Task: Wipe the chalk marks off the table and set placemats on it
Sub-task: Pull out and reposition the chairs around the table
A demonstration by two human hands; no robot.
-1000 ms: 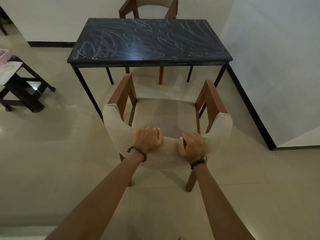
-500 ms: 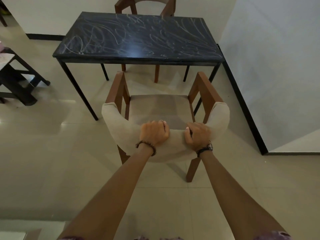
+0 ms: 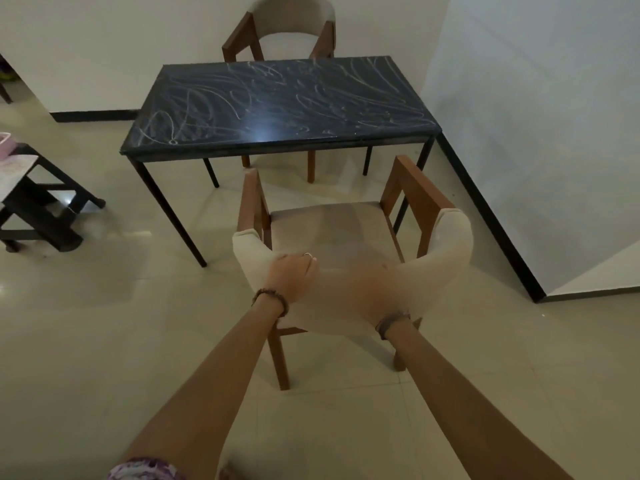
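A dark table [image 3: 284, 109] stands ahead, its top covered in white chalk scribbles. In front of it, pulled out and turned a little to the right, is a wooden chair [image 3: 332, 233] with a beige padded backrest. My left hand [image 3: 292, 277] grips the top of that backrest. My right hand [image 3: 372, 292] is on the backrest beside it, blurred by motion, and its grip is hard to read. No cloth or placemat is visible.
A second chair [image 3: 287, 29] stands behind the table against the wall. A white wall corner [image 3: 540, 168] with a black skirting juts out on the right. A low black stand [image 3: 38, 202] with a pale item on it sits at the left.
The chair has come back away from the table and turned to the right, with both hands on its backrest. My view has shifted, so the table now sits farther off.
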